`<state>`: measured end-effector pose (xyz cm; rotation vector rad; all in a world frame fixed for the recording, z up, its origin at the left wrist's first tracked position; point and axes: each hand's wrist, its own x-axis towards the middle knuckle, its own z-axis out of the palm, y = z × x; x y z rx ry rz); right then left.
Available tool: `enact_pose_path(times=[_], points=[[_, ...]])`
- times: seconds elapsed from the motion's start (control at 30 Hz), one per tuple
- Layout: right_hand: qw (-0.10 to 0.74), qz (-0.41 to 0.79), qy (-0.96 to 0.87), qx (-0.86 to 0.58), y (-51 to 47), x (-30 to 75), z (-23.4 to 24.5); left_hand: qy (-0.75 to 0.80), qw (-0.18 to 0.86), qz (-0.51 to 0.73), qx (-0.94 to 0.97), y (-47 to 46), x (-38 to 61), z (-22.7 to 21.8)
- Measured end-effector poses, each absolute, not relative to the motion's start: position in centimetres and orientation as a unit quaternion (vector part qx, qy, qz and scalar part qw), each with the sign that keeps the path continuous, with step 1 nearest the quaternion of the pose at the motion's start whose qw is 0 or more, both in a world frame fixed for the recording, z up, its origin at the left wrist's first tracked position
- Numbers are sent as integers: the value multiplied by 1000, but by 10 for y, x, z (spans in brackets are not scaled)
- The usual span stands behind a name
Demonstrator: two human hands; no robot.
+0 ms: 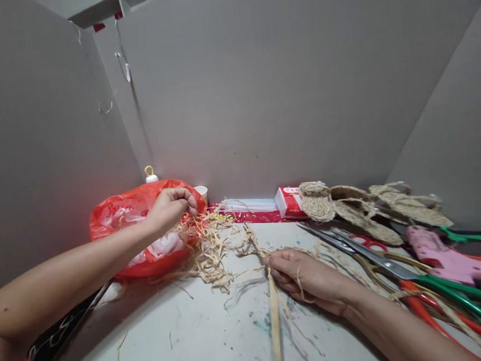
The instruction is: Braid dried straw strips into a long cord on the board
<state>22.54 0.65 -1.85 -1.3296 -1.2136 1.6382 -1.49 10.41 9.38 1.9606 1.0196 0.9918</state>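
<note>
My right hand (pixel 295 277) pinches a braid of dry straw-like strips (pixel 252 238) between thumb and fingers. Its plaited end points away from me, and one wide flat strip (pixel 275 323) hangs down toward me. Thin loose ends stick out around the fingers. My left hand (pixel 175 204) is raised over the right side of a red plastic bag (pixel 141 197), fingers curled closed; whatever they hold, if anything, is hidden. Just below that hand a tangled pile of straw strips (pixel 213 256) spills across the white tabletop (pixel 187 342).
On the right lie large scissors (pixel 382 263), a pink glue gun (pixel 436 253), green-handled tools (pixel 465 295) and woven straw slippers (pixel 361 215). A red-and-white box (pixel 289 202) and a paper cup (pixel 201 192) stand along the grey wall (pixel 258 89). A white-capped bottle (pixel 151 178) is behind the bag.
</note>
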Motion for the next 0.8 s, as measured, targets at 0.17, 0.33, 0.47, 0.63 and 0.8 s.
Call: enact_pose_path(times=[0.17,0.33,0.47,0.63,0.8], points=[[342,637,-469,-507,7,226,-18,386,288,241,843,81,-12,78],[346,634,-471,-506,5,226,-18,290,80,-27,953,62,-9,50],[349,634,-476,-499,5,226,-19,355,174,5,919,85,-13,61],[346,629,-471,-513,5,225,-17,412,428,164,788,125,-25,100],[341,631,-475,-509,6,225,-17,502,367,190,760,143,-40,108]])
